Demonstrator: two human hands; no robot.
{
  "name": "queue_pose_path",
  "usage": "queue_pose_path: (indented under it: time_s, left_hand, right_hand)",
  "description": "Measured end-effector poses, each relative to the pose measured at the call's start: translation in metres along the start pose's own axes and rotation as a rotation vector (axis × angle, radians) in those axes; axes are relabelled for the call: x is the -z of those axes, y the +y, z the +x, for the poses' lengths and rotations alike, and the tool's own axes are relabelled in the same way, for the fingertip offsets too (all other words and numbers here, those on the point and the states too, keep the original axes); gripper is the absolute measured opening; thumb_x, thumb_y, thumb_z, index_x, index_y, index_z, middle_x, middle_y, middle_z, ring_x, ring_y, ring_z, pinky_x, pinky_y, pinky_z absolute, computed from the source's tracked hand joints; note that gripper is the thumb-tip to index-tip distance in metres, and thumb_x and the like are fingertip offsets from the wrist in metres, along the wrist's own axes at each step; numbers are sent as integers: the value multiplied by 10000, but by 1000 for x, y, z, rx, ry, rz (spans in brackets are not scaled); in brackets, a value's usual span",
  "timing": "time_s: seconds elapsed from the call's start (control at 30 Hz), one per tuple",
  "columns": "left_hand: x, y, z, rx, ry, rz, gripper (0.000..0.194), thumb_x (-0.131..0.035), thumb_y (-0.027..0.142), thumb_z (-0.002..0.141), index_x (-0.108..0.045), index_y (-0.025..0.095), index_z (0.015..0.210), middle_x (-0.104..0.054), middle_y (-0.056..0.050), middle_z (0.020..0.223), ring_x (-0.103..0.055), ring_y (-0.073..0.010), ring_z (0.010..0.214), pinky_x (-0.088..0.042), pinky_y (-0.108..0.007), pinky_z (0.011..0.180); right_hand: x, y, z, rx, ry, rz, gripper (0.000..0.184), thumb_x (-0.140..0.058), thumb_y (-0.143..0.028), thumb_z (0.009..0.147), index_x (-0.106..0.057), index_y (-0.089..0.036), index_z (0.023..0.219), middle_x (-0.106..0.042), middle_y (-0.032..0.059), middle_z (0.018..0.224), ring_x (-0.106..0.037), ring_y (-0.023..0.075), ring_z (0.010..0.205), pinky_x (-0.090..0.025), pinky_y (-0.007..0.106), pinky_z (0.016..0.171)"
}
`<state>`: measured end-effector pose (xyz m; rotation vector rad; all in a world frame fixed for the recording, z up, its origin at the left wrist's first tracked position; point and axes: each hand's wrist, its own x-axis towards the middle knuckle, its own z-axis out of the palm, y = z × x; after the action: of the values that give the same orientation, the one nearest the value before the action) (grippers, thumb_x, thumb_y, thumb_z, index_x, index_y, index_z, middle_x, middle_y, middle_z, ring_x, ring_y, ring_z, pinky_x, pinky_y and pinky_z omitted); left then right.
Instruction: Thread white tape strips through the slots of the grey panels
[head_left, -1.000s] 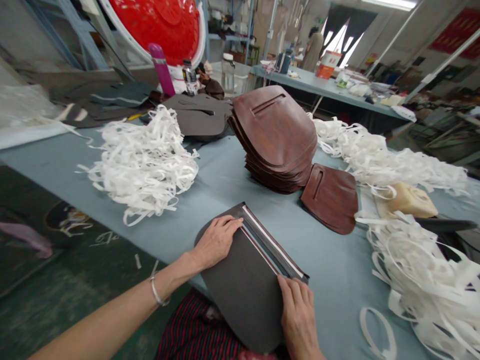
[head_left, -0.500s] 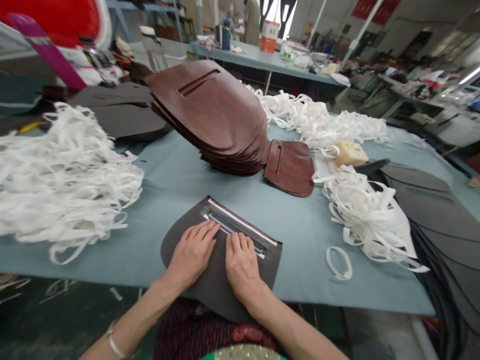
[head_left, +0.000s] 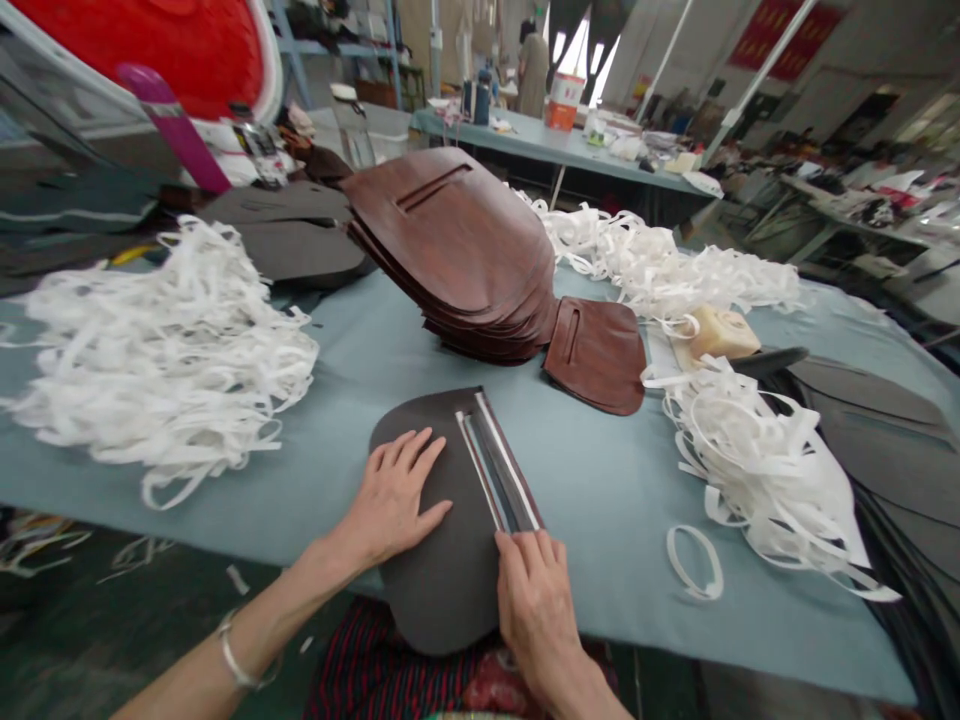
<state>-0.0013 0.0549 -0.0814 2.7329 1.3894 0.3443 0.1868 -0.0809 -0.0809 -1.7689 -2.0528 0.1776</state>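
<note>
A dark grey rounded panel (head_left: 431,580) lies at the near edge of the blue-grey table cover (head_left: 622,480), with a long slot lined by white strips (head_left: 499,465). My left hand (head_left: 394,490) rests flat on the panel, left of the slot. My right hand (head_left: 534,610) lies over the panel's lower right edge, its fingertips at the slot's near end. A bangle circles my left wrist. Beyond both hands stands a tilted stack of brown leather panels (head_left: 450,240), with a single brown panel (head_left: 596,355) beside it.
Heaps of white strip offcuts lie left (head_left: 165,370) and right (head_left: 757,470) of my hands, and another behind (head_left: 660,260). Dark panels (head_left: 296,240) lie far left. A cream block (head_left: 716,335) sits right. A person (head_left: 534,70) stands far back.
My right hand has moved off the slot to the panel's near edge, and my left hand has shifted left. The panel has turned, its slot now pointing more towards me. The view has shifted too.
</note>
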Motion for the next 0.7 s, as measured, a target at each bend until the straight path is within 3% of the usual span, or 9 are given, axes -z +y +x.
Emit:
queue_pose_path:
  time_s: [0.13,0.27,0.33,0.47,0.6,0.7]
  left_hand:
    - [5,-2,17,78,6,9,342,-515,283,850,-548,208,1182,-567,-115,1106,-519,-273,1016,-429,-424,853]
    - [-7,-3,25,16,10,-66,333,-432,144,878,-542,219,1184,-558,-94,1118,-513,-233,1026,-451,-371,813]
    - [-13,-5,29,-5,29,-107,356,-411,111,879,-538,222,1192,-549,-94,1156,-500,-229,1070,-452,-379,844]
    - [-18,-2,44,-85,46,-222,374,-408,78,870,-538,208,1196,-545,-89,1206,-483,-211,1145,-426,-390,950]
    - [-24,0,64,-184,73,-348,364,-418,70,858,-559,196,1168,-562,-96,1224,-495,-195,1169,-399,-391,999]
    - [-22,-6,66,-180,125,-389,347,-422,63,854,-575,197,1135,-611,-76,1164,-527,-166,1134,-402,-346,994]
  right_hand:
    - [9,-20,18,235,-206,369,314,-433,-69,856,-552,-180,1125,-607,71,1050,-511,179,961,-442,321,837]
    - [2,-5,34,126,-24,126,302,-453,-104,855,-581,-184,1116,-547,115,1205,-445,247,1119,-388,437,928]
    - [-7,5,36,80,21,-13,279,-475,-145,860,-596,-180,1109,-557,129,1169,-469,261,1079,-404,442,892]
    - [-26,11,31,137,71,-158,260,-476,-203,877,-604,-170,1100,-577,143,1090,-505,283,986,-427,434,804]
    - [-41,14,34,183,162,-201,254,-468,-289,896,-600,-147,1060,-583,167,1029,-521,304,918,-424,418,707]
    - [-48,17,50,235,180,-114,241,-492,-353,894,-596,-175,1020,-597,134,955,-529,272,849,-418,383,682]
